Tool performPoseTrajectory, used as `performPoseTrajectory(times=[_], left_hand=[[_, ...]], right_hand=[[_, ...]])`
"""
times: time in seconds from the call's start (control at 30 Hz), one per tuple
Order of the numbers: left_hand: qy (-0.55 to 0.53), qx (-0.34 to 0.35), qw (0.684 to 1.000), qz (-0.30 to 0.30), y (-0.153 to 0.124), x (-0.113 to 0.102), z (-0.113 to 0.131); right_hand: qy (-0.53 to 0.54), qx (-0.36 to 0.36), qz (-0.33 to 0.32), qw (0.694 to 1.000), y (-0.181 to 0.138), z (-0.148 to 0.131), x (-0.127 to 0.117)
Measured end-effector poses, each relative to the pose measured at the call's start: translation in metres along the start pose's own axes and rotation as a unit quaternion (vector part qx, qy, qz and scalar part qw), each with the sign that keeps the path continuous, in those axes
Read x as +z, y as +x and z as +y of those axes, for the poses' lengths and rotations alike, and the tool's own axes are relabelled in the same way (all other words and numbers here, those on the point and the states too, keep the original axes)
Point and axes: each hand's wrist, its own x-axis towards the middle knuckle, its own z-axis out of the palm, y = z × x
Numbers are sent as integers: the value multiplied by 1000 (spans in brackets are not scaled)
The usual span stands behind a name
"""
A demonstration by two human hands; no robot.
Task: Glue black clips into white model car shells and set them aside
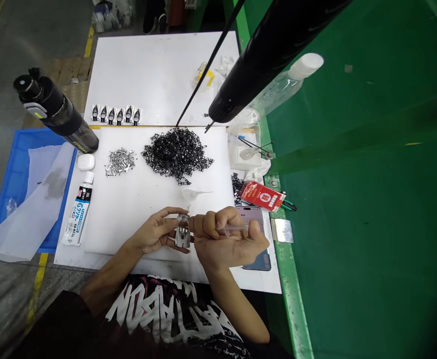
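My left hand [156,233] grips a small silver-grey part shaped like a toy car body [183,234] by its side, between thumb and fingers. Right beside it is my right hand [226,237], palm turned up and fingers curled, the fingertips close to the car body. A thin translucent plastic piece [235,228] lies within the curled fingers; its exact kind is unclear. Ahead of both hands, a translucent piece with a thin pointed tip [196,193] rests on the white mat [128,214].
Small black frame parts [177,152] form a heap beside a silver pile [120,162]. Several car bodies with dark parts [119,117] stand in a row. A black bottle [59,114], glue tube [78,214], phone [258,239], red packet [263,195] and hanging black tool [248,65] surround the workspace.
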Motion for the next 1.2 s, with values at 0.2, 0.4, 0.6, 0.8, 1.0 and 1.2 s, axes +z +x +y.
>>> performPoseTrajectory(times=[0.2,0.4,0.6,0.8,1.0,1.2], left_hand=[[-4,-2,1000,-7,1,-3,-1],[-8,2,1000,-2,1,-2,-1],[-11,3,1000,6,0,0,0],[-33,12,999,5,0,5,2],[-46,11,999,-7,1,6,2],[-44,11,999,0,1,6,1]], right_hand=[[37,7,29,999,-2,-1,4],[34,-19,32,999,-2,1,8],[-15,-44,-3,999,-10,-2,12],[-113,-195,78,971,-27,-11,4],[-178,-197,163,950,5,6,-28],[-84,-116,118,983,-5,-32,-19]])
